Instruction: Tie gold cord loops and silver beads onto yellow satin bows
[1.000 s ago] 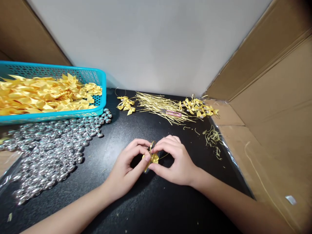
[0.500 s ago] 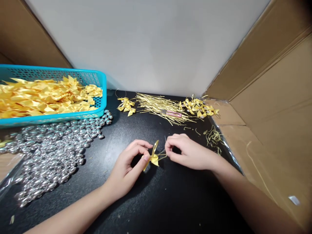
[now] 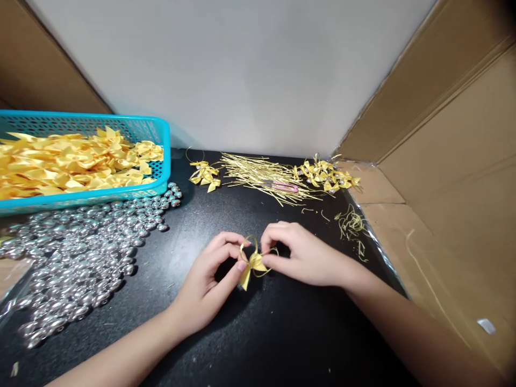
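Between my two hands, just above the black table, is a yellow ribbon bow [image 3: 256, 263] with thin gold cord looping out of it. My left hand [image 3: 215, 274] pinches the bow's left side between thumb and forefinger. On the other side my right hand [image 3: 296, 251] has thumb and forefinger closed on the gold cord [image 3: 274, 250], close against the bow. One cord loop stands up above the bow and another curves out under the right fingertips. Whether a bead sits in the bow cannot be made out.
At left, a turquoise basket [image 3: 166, 156] holds many yellow bows, with silver beads [image 3: 88, 258] spread before it. Along the back lie finished-looking bows [image 3: 205, 174], gold cord lengths [image 3: 253, 174], pink-handled snips [image 3: 284, 186] and beaded bows [image 3: 326, 174]. Cord scraps [image 3: 352, 223] lie right, by cardboard [image 3: 455, 134].
My right hand has moved left, up to the bow. The cord that stretched between the hands now curls in loops around the bow, which has turned to show more of its front.
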Action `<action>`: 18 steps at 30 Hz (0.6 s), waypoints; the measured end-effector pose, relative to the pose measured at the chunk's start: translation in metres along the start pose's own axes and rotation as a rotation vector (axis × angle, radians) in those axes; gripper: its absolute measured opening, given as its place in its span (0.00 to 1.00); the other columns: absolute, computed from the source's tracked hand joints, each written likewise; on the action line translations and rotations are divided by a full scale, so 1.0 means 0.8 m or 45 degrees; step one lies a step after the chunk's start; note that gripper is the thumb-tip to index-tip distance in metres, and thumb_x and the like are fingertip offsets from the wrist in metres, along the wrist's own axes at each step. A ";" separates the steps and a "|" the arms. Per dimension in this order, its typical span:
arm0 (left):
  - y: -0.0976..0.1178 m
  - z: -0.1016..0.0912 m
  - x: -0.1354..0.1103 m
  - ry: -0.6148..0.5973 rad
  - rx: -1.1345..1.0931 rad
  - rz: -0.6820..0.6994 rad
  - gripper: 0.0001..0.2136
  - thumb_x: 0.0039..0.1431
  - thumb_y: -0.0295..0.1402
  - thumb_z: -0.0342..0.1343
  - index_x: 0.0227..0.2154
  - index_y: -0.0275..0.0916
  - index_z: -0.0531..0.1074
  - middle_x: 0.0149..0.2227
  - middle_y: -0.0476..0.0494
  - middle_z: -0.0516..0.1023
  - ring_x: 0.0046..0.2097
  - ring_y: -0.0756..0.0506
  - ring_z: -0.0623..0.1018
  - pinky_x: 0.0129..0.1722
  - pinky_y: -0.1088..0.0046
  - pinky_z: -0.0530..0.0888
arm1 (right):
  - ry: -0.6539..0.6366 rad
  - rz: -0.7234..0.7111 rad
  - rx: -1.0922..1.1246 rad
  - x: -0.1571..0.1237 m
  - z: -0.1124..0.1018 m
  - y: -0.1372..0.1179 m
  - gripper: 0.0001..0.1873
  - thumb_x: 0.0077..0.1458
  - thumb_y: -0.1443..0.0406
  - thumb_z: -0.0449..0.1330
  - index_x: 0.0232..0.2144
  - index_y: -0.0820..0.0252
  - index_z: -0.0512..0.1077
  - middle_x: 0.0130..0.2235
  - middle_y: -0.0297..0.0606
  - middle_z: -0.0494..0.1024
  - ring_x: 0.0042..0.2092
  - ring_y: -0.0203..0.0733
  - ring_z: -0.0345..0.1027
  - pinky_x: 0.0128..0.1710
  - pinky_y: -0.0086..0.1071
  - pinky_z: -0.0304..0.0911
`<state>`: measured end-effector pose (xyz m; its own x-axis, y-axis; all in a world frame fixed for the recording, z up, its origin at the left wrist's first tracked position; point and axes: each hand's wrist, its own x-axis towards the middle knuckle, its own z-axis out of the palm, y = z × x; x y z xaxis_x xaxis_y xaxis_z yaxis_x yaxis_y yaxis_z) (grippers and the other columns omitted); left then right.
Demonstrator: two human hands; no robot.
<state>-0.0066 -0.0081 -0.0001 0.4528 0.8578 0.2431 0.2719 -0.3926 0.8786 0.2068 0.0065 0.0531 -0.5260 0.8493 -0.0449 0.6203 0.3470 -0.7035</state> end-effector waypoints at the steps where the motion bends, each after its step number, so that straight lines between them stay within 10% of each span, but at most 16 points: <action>1: 0.000 -0.001 0.000 -0.005 -0.025 -0.013 0.09 0.67 0.32 0.48 0.31 0.41 0.70 0.41 0.43 0.72 0.44 0.44 0.73 0.46 0.67 0.70 | 0.038 0.019 0.000 0.000 -0.006 0.003 0.06 0.55 0.71 0.61 0.27 0.59 0.69 0.32 0.31 0.76 0.37 0.38 0.68 0.43 0.35 0.60; 11: -0.004 0.000 0.001 0.014 -0.124 -0.055 0.10 0.68 0.33 0.48 0.30 0.40 0.69 0.38 0.45 0.70 0.42 0.45 0.72 0.44 0.69 0.69 | -0.113 0.137 0.947 -0.010 -0.069 0.028 0.13 0.57 0.57 0.60 0.28 0.55 0.62 0.21 0.28 0.73 0.28 0.38 0.72 0.40 0.39 0.69; 14: -0.004 -0.001 0.003 0.015 -0.142 -0.045 0.10 0.68 0.32 0.48 0.30 0.40 0.68 0.37 0.46 0.70 0.40 0.46 0.71 0.41 0.70 0.68 | 0.008 0.245 0.694 -0.014 -0.080 0.039 0.12 0.57 0.57 0.61 0.27 0.56 0.65 0.18 0.24 0.66 0.21 0.34 0.63 0.30 0.34 0.66; 18: -0.002 -0.001 0.005 -0.043 -0.166 -0.049 0.09 0.68 0.31 0.47 0.30 0.40 0.68 0.35 0.47 0.70 0.39 0.46 0.72 0.40 0.70 0.68 | 0.231 0.218 0.144 -0.019 -0.071 0.022 0.03 0.56 0.64 0.62 0.31 0.57 0.75 0.33 0.35 0.79 0.35 0.40 0.73 0.37 0.34 0.68</action>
<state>-0.0058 -0.0038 -0.0006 0.4731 0.8588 0.1963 0.1781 -0.3115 0.9334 0.2591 0.0221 0.0818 -0.2999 0.9527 -0.0490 0.6166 0.1544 -0.7720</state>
